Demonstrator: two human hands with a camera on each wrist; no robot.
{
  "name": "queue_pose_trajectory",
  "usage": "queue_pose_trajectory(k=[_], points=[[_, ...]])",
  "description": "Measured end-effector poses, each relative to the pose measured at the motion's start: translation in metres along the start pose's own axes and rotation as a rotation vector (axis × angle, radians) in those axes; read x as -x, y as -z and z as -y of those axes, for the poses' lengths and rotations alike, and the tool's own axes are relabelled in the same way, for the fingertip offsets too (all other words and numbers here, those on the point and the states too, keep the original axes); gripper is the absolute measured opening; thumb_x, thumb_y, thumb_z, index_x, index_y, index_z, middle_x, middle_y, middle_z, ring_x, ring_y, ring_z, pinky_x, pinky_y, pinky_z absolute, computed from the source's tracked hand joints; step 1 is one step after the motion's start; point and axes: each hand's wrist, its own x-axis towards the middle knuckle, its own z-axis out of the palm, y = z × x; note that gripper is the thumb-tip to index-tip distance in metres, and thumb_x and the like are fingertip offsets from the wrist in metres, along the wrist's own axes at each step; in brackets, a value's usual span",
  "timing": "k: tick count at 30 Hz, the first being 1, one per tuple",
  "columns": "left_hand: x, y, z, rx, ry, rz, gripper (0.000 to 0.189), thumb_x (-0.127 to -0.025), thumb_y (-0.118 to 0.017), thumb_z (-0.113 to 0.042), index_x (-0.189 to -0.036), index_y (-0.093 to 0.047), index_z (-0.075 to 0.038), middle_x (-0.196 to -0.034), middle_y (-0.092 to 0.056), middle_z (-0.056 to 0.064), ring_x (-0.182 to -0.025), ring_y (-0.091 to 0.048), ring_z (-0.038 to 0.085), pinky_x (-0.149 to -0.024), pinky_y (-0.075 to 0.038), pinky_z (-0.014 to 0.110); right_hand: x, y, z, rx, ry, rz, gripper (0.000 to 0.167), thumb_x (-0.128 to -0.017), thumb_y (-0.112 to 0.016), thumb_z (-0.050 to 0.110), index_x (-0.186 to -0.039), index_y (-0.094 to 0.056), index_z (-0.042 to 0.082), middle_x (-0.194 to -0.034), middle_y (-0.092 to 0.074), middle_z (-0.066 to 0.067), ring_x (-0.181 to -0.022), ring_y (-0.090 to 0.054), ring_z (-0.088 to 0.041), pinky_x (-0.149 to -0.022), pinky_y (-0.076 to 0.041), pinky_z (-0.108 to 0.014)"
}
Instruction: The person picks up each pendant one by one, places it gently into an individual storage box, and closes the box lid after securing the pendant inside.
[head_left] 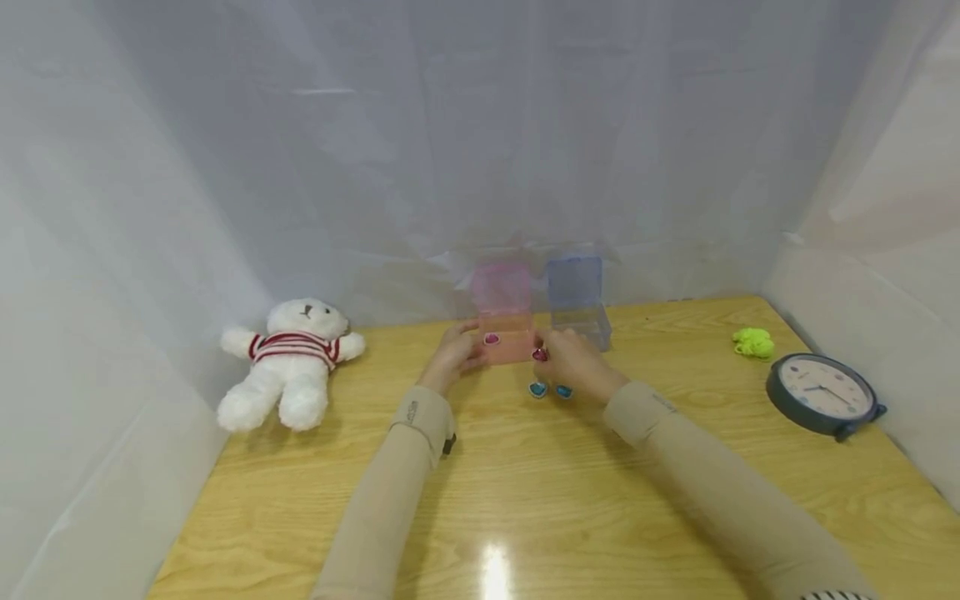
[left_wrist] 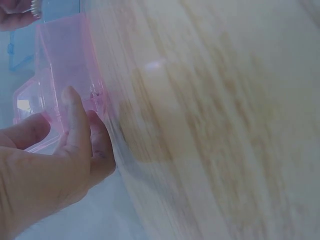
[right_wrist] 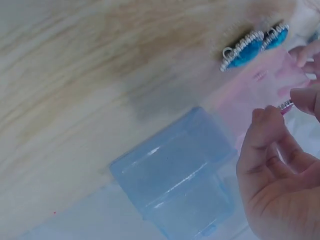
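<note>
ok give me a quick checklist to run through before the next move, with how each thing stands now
1. Pink box open: ok, its lid is up.
2. Left hand at the pink box: ok, it touches the left side.
3. Pink gem in the right hand: ok, pinched with thumb and finger.
4. Pinch firm enough: cannot tell.
5. Blue box open: ok, lid raised.
6. Table in front of the boxes free of gems: not ok, two blue gems lie there.
</note>
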Motion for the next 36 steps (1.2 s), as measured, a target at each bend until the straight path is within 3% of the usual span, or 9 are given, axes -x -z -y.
queue_pose_trajectory(k=[3, 8, 15, 20, 25, 36], points=[[0.0, 0.001, 0.0, 0.001, 0.002, 0.004, 0.056, -0.107, -0.051, -0.004, -0.162, -0.04, -0.011, -0.135, -0.057, 0.02, -0.091, -0.057, 0.015, -0.095, -0.061, 0.032, 0.001, 0.004, 0.0, -0.017, -0.016, -0.004, 0.027, -0.087, -0.074, 0.014, -0.113, -0.068, 0.013, -0.097, -0.073, -0.001, -0.086, -0.066, -0.019, -0.077, -0.058, -0.037], [0.001, 0.001, 0.0, 0.006, 0.003, 0.001, 0.055, -0.107, -0.048, -0.003, -0.161, -0.042, -0.011, -0.139, -0.056, 0.02, -0.087, -0.057, 0.014, -0.093, -0.061, 0.031, 0.004, 0.007, -0.002, -0.011, -0.012, 0.0, 0.041, -0.09, -0.073, 0.017, -0.13, -0.065, 0.011, -0.1, -0.074, -0.003, -0.088, -0.069, -0.02, -0.075, -0.059, -0.04], [0.002, 0.001, 0.0, -0.005, -0.003, 0.013, 0.055, -0.109, -0.046, -0.003, -0.162, -0.039, -0.01, -0.147, -0.054, 0.023, -0.091, -0.057, 0.016, -0.107, -0.058, 0.04, 0.002, 0.008, -0.004, 0.007, 0.026, -0.115, 0.037, -0.093, -0.074, 0.024, -0.128, -0.072, 0.012, -0.109, -0.074, -0.007, -0.098, -0.071, -0.026, -0.085, -0.062, -0.047], [0.002, 0.001, -0.001, -0.002, -0.007, 0.024, 0.055, -0.109, -0.046, -0.004, -0.163, -0.038, -0.01, -0.149, -0.053, 0.023, -0.094, -0.057, 0.017, -0.11, -0.057, 0.041, -0.003, 0.012, -0.007, -0.033, 0.069, -0.176, 0.036, -0.094, -0.075, 0.023, -0.128, -0.073, 0.013, -0.107, -0.07, -0.008, -0.096, -0.066, -0.025, -0.081, -0.06, -0.043], [0.001, 0.001, -0.001, -0.001, -0.01, 0.024, 0.055, -0.109, -0.047, -0.004, -0.163, -0.038, -0.009, -0.149, -0.053, 0.023, -0.09, -0.057, 0.015, -0.098, -0.061, 0.035, -0.005, 0.016, -0.009, -0.103, 0.107, -0.208, 0.037, -0.095, -0.076, 0.019, -0.13, -0.073, 0.009, -0.099, -0.067, -0.009, -0.088, -0.06, -0.023, -0.075, -0.054, -0.036], [-0.002, 0.001, 0.001, -0.004, -0.011, 0.011, 0.054, -0.109, -0.049, -0.006, -0.162, -0.039, -0.009, -0.138, -0.055, 0.018, -0.089, -0.056, 0.014, -0.088, -0.062, 0.029, -0.019, 0.023, -0.01, -0.278, 0.08, -0.255, 0.033, -0.095, -0.077, 0.013, -0.127, -0.074, 0.006, -0.086, -0.07, -0.009, -0.072, -0.059, -0.017, -0.058, -0.045, -0.025]])
